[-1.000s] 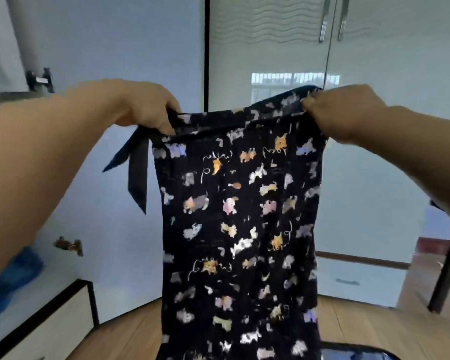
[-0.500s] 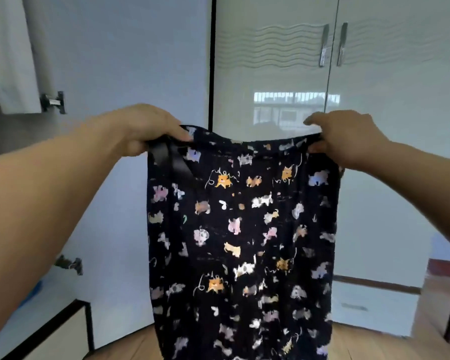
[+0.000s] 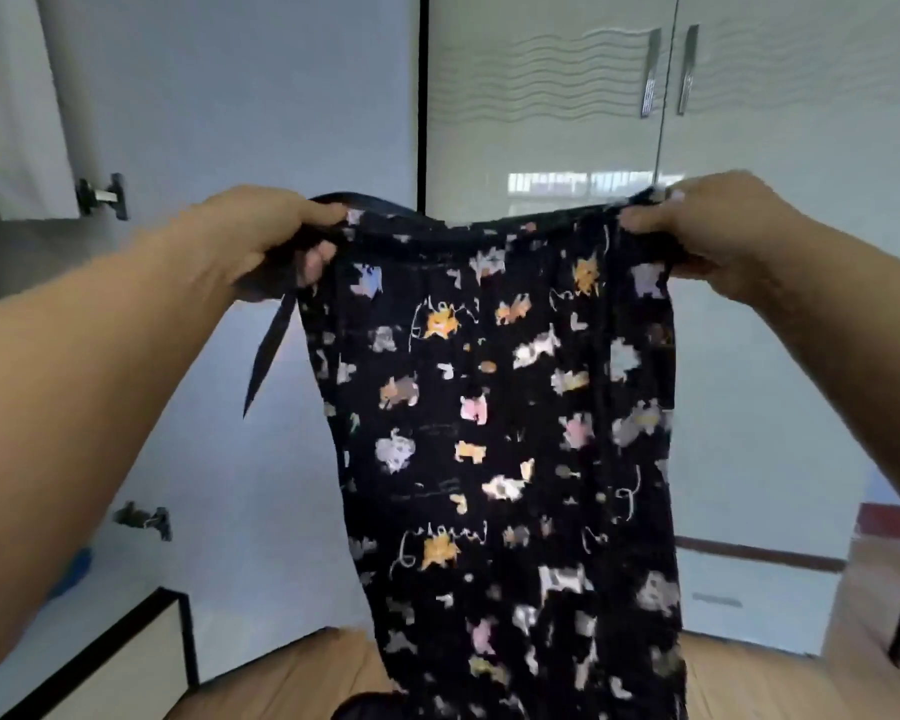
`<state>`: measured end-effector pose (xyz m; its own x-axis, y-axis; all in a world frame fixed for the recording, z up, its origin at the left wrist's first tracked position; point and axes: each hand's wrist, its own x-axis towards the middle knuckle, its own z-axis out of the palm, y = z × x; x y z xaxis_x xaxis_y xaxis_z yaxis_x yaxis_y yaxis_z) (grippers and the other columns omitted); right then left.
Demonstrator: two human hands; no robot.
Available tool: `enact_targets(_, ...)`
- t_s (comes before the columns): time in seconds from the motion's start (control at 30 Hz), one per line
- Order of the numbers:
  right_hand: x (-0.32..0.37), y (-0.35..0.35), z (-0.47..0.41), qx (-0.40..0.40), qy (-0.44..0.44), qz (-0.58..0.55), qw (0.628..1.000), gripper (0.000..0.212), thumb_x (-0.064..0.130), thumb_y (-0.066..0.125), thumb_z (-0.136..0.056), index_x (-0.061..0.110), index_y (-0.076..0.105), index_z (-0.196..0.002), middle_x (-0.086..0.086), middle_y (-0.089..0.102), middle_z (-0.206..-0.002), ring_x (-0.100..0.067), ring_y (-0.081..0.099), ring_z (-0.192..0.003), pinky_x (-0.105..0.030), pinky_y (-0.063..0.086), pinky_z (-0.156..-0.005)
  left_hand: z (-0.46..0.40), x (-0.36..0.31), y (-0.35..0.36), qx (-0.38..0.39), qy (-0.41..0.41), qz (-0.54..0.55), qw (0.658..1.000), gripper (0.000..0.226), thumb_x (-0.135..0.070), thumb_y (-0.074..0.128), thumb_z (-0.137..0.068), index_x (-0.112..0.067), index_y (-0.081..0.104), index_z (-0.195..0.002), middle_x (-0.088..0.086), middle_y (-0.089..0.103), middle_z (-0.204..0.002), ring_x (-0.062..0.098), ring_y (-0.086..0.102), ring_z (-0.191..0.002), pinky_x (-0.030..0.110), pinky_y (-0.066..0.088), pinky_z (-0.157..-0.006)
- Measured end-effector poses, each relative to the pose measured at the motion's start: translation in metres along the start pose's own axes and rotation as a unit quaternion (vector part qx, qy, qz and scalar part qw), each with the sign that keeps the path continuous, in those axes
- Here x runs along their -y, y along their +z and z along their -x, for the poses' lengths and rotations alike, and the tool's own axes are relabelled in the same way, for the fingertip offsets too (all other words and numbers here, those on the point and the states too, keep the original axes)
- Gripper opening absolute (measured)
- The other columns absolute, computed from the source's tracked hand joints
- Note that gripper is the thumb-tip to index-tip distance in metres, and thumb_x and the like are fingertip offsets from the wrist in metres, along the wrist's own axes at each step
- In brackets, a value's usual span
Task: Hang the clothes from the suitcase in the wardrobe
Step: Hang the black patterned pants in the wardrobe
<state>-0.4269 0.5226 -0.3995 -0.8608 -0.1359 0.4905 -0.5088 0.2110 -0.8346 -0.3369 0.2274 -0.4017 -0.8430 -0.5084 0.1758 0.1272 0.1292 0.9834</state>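
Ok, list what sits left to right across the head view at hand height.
White cloth → door hinge → left hand → dark ribbon → printed dark garment → right hand.

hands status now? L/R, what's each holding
Left hand: closed, gripping the top left corner of the dark printed garment.
Right hand: closed, gripping the garment's top right corner.

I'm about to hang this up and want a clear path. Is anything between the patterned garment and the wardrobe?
Both hands, left hand and right hand, grip the top edge of the garment. The wardrobe doors straight behind it are closed, handles together. They block the way in; nothing else visible does.
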Motion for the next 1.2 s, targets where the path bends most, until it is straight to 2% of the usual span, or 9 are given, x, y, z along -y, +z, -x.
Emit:
enact_targets(0.17, 0.018, 0.014, 0.004, -0.017, 0.078, -0.061, 0.995, 0.029, -0.004, 0.054, -0.085, 0.013, 0.045, -0.063, -0.002, 0.047, -0.040, -0.006, 0.042, -0.025, -0.010, 0.029, -0.028, 0.006, -0.009, 0.015, 0.130, 0.014, -0.156, 0.979, 0.030, -0.020, 0.081, -0.071, -0.007, 0.066, -0.093, 0.005, 0.070, -0.087, 0.015, 0.067, -0.075, 0.023, 0.058, -0.068)
enact_targets(0.3, 0.028, 0.008, 0.000, 0.004, 0.165, -0.141, 0.976, 0.026, 0.010, 0.048, -0.088, 0.019, 0.048, -0.063, 0.007, 0.046, -0.040, -0.003, 0.040, -0.029, -0.011, 0.023, -0.032, 0.025, -0.008, 0.027, 0.011, 0.143, -0.588, 0.796, 0.021, -0.018, 0.083, -0.071, -0.009, 0.069, -0.085, 0.002, 0.069, -0.075, 0.021, 0.062, -0.076, 0.028, 0.041, -0.063)
enact_targets(0.53, 0.051, 0.027, 0.004, -0.001, 0.144, -0.138, 0.980, 0.007, 0.016, 0.054, -0.089, 0.020, 0.057, -0.084, 0.006, 0.061, -0.070, -0.008, 0.060, -0.043, -0.010, 0.036, -0.037, 0.038, -0.029, 0.039, 0.070, 0.039, -0.402, 0.912, 0.023, -0.025, 0.051, -0.088, -0.023, 0.045, -0.065, -0.004, 0.045, -0.054, 0.014, 0.029, -0.049, 0.022, 0.021, -0.051)
enact_targets(0.67, 0.051, 0.048, 0.013, 0.034, 0.135, -0.121, 0.983, 0.016, 0.010, 0.051, -0.091, 0.016, 0.052, -0.076, 0.002, 0.056, -0.071, -0.007, 0.048, -0.026, -0.009, 0.034, -0.033, 0.046, -0.033, 0.056, 0.082, 0.022, -0.222, 0.971, 0.020, -0.025, 0.042, -0.083, -0.021, 0.052, -0.067, -0.002, 0.056, -0.050, 0.016, 0.051, -0.049, 0.023, 0.034, -0.057)
enact_targets(0.77, 0.050, 0.065, 0.020, 0.105, 0.092, -0.090, 0.986, 0.017, 0.011, 0.048, -0.091, 0.017, 0.047, -0.075, 0.000, 0.050, -0.068, -0.006, 0.045, -0.025, -0.010, 0.035, -0.036, 0.048, -0.026, 0.076, 0.121, -0.003, -0.180, 0.976, 0.033, -0.026, 0.038, -0.090, -0.012, 0.065, -0.078, 0.008, 0.073, -0.077, 0.022, 0.069, -0.076, 0.029, 0.050, -0.072)
enact_targets(0.9, 0.040, 0.070, 0.029, 0.225, -0.001, -0.008, 0.974, 0.005, 0.022, 0.061, -0.082, 0.021, 0.059, -0.077, 0.006, 0.062, -0.073, -0.010, 0.059, -0.068, -0.029, 0.040, -0.071, 0.048, -0.015, 0.090, 0.146, 0.007, -0.140, 0.979, 0.031, -0.026, 0.036, -0.090, -0.015, 0.064, -0.083, 0.005, 0.075, -0.088, 0.025, 0.071, -0.084, 0.040, 0.047, -0.091)
enact_targets(1.0, 0.030, 0.069, 0.032, 0.264, -0.055, 0.016, 0.963, 0.007, 0.003, 0.063, -0.079, 0.002, 0.056, -0.077, -0.015, 0.054, -0.065, -0.021, 0.053, -0.057, -0.027, 0.045, -0.061, 0.049, -0.014, 0.089, 0.179, 0.018, -0.157, 0.971, 0.041, -0.036, 0.035, -0.093, -0.012, 0.067, -0.084, 0.007, 0.075, -0.085, 0.023, 0.073, -0.079, 0.041, 0.044, -0.098)
enact_targets(1.1, 0.022, 0.076, 0.026, 0.181, -0.084, 0.007, 0.980, 0.027, -0.011, 0.062, -0.077, 0.003, 0.050, -0.057, -0.011, 0.047, -0.047, -0.020, 0.044, -0.041, -0.024, 0.042, -0.046, 0.052, -0.015, 0.097, 0.188, 0.069, -0.218, 0.955, 0.080, -0.065, 0.016, -0.096, -0.007, 0.070, -0.084, 0.011, 0.075, -0.082, 0.024, 0.073, -0.080, 0.040, 0.052, -0.089)
enact_targets(1.2, 0.018, 0.075, 0.019, 0.165, -0.105, -0.056, 0.979, 0.024, -0.010, 0.062, -0.079, 0.008, 0.054, -0.064, -0.009, 0.054, -0.059, -0.016, 0.051, -0.050, -0.021, 0.046, -0.050, 0.056, -0.019, 0.098, 0.151, 0.170, -0.281, 0.932, 0.085, -0.070, 0.005, -0.093, -0.014, 0.069, -0.080, 0.008, 0.074, -0.072, 0.022, 0.073, -0.075, 0.038, 0.052, -0.084)
